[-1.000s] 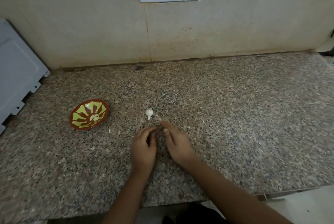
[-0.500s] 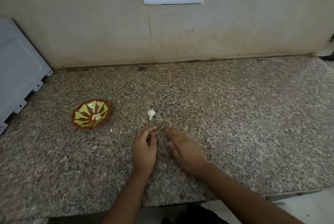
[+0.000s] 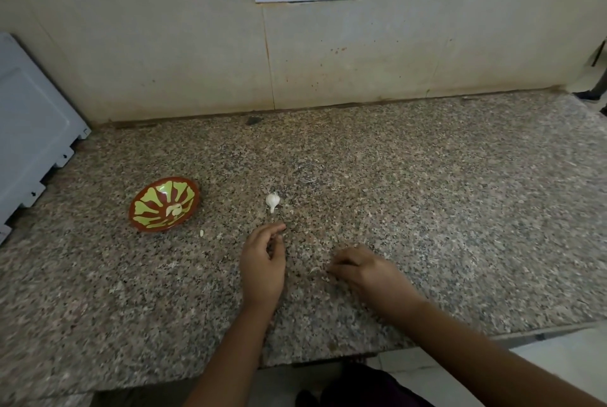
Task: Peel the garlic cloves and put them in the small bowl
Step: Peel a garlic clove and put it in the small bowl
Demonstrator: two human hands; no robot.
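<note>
The left hand [image 3: 262,262], low in the centre of the frame, rests on the speckled brown granite counter [image 3: 427,209]. Its thumb and forefinger curl towards each other, but whether they pinch a clove I cannot tell. The right hand [image 3: 364,272] lies just to its right and clear of it, knuckles up and fingers curled in. A thin pale sliver of garlic skin [image 3: 313,270] lies at its fingertips, touching or not I cannot say, and was probably shed there to keep waste out of the bowl. Just above the left hand sits a white, tailed garlic clove [image 3: 272,201], seemingly unpeeled and within easy reach. Further left, the small red-brown bowl with yellow-green petals [image 3: 139,221] holds one pale peeled clove [image 3: 174,209]. A pale scrap [image 3: 201,233] lies between bowl and left hand.
</note>
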